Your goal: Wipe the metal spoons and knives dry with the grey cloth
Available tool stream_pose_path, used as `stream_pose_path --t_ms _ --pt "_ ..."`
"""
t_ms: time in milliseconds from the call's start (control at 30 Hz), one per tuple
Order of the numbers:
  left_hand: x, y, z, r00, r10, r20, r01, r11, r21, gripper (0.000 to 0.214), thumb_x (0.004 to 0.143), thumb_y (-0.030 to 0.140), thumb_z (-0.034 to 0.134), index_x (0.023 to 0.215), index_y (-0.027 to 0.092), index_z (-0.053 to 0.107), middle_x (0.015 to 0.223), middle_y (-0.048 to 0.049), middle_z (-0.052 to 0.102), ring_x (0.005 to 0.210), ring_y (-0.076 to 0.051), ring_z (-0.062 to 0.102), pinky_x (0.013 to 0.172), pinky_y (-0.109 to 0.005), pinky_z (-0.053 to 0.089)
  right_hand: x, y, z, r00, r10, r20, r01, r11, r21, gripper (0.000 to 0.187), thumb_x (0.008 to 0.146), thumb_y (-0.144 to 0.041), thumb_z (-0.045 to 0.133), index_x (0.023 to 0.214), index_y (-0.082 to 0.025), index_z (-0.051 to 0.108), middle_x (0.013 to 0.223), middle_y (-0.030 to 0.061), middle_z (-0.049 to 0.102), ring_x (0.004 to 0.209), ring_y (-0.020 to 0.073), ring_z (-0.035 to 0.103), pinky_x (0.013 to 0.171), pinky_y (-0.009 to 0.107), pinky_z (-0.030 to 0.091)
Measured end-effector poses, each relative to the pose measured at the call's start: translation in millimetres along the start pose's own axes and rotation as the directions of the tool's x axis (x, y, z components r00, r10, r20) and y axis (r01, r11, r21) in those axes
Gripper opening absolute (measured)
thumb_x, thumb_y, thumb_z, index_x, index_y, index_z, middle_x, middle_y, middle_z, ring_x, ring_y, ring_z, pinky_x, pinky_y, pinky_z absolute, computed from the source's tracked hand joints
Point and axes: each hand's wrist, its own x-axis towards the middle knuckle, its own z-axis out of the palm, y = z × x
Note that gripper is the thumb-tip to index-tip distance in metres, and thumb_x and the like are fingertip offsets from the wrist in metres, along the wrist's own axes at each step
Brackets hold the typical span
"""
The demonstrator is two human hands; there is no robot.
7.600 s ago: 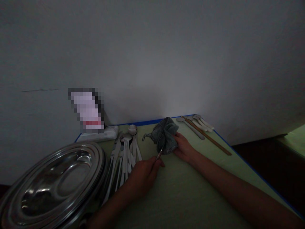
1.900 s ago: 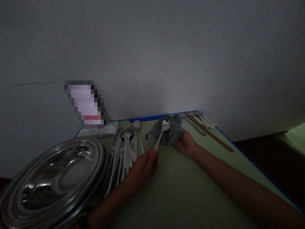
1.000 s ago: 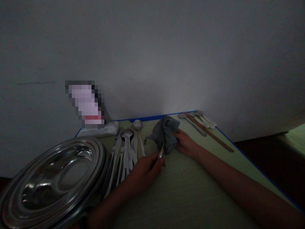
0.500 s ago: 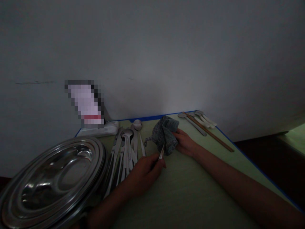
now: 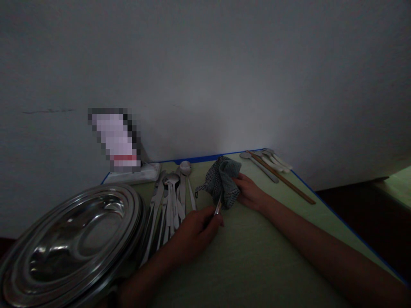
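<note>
My left hand [image 5: 197, 233] is closed round the handle of a shiny metal piece of cutlery [image 5: 218, 207]. The other end of that piece goes into a grey checked cloth [image 5: 223, 182], so its kind is hidden. My right hand [image 5: 250, 192] grips the bunched cloth from the right, wrapping it about the cutlery above the table. Just left of my left hand lies a bunch of metal spoons [image 5: 171, 179] and table knives [image 5: 156, 209], side by side with their handles toward me.
A stack of oval metal plates [image 5: 128, 196] fills the near left. Behind it a blurred-out phone-like screen [image 5: 112, 137] stands on a white base [image 5: 144, 172] by the wall. At the back right lie a spoon [image 5: 263, 169], wooden chopsticks [image 5: 295, 188] and white-handled cutlery [image 5: 282, 162].
Hardly anything differs. Both hands, the cloth and the held cutlery stay in nearly the same place.
</note>
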Motion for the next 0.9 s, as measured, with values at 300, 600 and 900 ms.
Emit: stream_pose_path --t_ms 300,600,900 --pt "-0.8 -0.5 -0.2 1.000 -0.004 0.013 0.004 1.000 0.011 0.028 0.090 0.033 0.036 0.074 0.018 0.054 0.058 0.0055 0.045 0.053 -0.010 0.045 0.051 -0.022 0.031 -2.2 -2.7 3.7 1.000 0.021 -0.018 -0.021 1.000 0.000 0.020 0.057 -0.023 0.075 0.075 -0.017 0.067 0.068 0.0007 0.069 0.069 0.0162 0.062 0.070 0.031 0.047" --pt "0.5 0.0 -1.1 1.000 0.002 0.026 -0.003 1.000 0.010 0.028 0.090 0.033 0.036 0.072 0.017 0.051 0.062 0.0042 0.048 0.058 -0.011 0.048 0.053 -0.022 0.032 -0.5 -1.3 1.6 0.999 0.023 -0.027 -0.023 1.000 0.014 0.025 0.053 -0.023 0.077 0.076 -0.016 0.068 0.068 -0.0006 0.069 0.059 0.0112 0.059 0.066 0.026 0.046" --pt "0.3 -2.2 0.5 1.000 0.000 0.021 0.000 1.000 0.010 0.029 0.091 0.034 0.035 0.073 0.017 0.051 0.062 0.0045 0.048 0.058 -0.011 0.048 0.053 -0.022 0.031 -0.6 -0.7 0.1 1.000 0.010 0.000 -0.010 1.000 0.008 0.022 0.057 -0.024 0.075 0.078 -0.017 0.068 0.071 0.0008 0.069 0.071 0.0157 0.063 0.071 0.030 0.046"
